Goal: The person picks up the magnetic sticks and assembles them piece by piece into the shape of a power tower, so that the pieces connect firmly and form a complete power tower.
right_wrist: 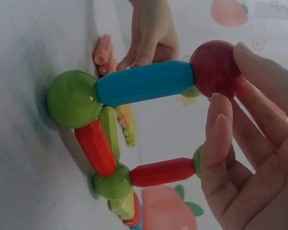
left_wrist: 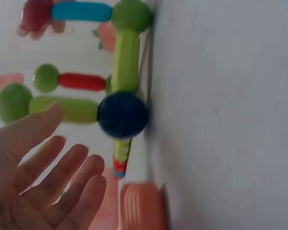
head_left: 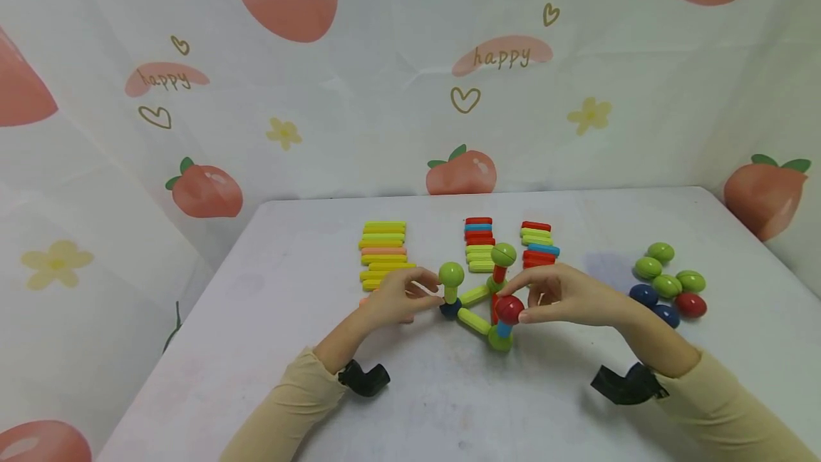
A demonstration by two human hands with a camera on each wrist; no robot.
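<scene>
On the table stands a triangular frame of building rods and balls, its base made of two yellow-green rods (head_left: 474, 321) and a red rod (right_wrist: 95, 147). A dark blue ball (left_wrist: 123, 115) and two green balls (right_wrist: 74, 99) form the corners. Three rods rise from them, each topped by a ball. My right hand (head_left: 564, 296) pinches the red ball (right_wrist: 216, 68) on top of the upright blue rod (right_wrist: 146, 82). Beside the dark blue corner is my left hand (head_left: 399, 296), fingers loosely extended, thumb close to the upright yellow-green rod (left_wrist: 72, 109); contact is unclear.
Behind the left hand lies a column of yellow and orange rods (head_left: 383, 242). Two stacks of red, blue and green rods (head_left: 479, 239) lie at the back. Loose green, blue and red balls (head_left: 667, 286) sit at the right. A printed cloth (head_left: 385, 120) hangs behind the table.
</scene>
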